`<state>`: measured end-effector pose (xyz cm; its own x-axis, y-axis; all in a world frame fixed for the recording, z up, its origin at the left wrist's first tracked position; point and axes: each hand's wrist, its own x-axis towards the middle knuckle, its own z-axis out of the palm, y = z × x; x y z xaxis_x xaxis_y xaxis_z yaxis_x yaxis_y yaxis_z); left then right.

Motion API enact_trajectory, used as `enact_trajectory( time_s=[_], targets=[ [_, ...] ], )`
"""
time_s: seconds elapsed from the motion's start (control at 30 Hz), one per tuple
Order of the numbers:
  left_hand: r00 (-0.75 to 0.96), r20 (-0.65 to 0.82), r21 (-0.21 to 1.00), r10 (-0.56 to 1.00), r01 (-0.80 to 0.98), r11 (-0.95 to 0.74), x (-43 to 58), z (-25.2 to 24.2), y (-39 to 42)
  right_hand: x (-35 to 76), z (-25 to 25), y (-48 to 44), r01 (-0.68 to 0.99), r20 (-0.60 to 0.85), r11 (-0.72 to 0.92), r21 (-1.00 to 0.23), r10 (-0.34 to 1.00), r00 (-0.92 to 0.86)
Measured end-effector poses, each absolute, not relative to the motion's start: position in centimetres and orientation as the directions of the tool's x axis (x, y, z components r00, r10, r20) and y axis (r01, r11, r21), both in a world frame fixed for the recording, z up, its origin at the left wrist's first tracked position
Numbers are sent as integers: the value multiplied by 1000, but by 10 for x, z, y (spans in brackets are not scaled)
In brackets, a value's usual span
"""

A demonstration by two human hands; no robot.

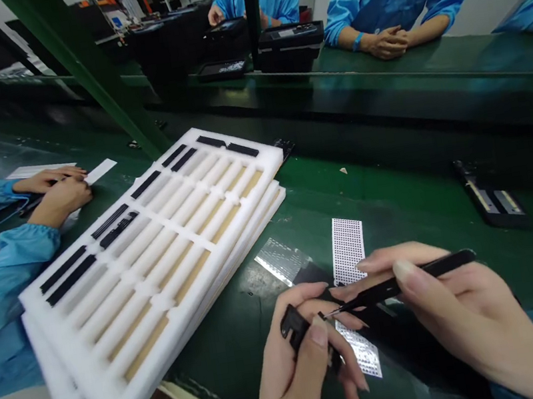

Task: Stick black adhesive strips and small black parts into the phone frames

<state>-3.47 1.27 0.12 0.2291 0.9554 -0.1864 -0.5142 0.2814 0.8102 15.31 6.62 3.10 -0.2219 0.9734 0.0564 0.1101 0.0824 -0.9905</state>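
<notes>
My left hand (297,363) is closed around a small black plastic part (294,326), partly hidden by the thumb and fingers. In my right hand (449,299) is a pair of black tweezers (401,282), pinched between thumb and fingers. Their thin tip points left and meets the black part near my left thumb; whether it grips anything there is too small to tell. Beyond my hands lies a white sheet of small dark dots (347,247). A clear sheet (284,261) is left of it, and another dotted sheet (358,350) lies partly under my left fingers.
Stacked white foam trays (160,297) stand at the left, some slots holding black strips (69,278). A black rectangular part (494,200) lies at the right on the green table (412,196). A co-worker's hands (60,191) work at far left; other people sit across the bench.
</notes>
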Motion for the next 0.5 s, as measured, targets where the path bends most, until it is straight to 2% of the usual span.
enact_trajectory(
  time_s=[0.07, 0.17, 0.5],
  targets=[
    [285, -82, 710, 955, -656, 256, -27, -1, 9, 150, 32, 57, 176, 96, 133, -975, 974, -203],
    [324, 33, 625, 946, -745, 233, -19, -3, 7, 148, 33, 51, 193, 133, 169, -967, 974, -185],
    [355, 16, 695, 935, -676, 245, -13, 7, -2, 151, 42, 35, 194, 194, 223, -955, 968, -158]
  ],
)
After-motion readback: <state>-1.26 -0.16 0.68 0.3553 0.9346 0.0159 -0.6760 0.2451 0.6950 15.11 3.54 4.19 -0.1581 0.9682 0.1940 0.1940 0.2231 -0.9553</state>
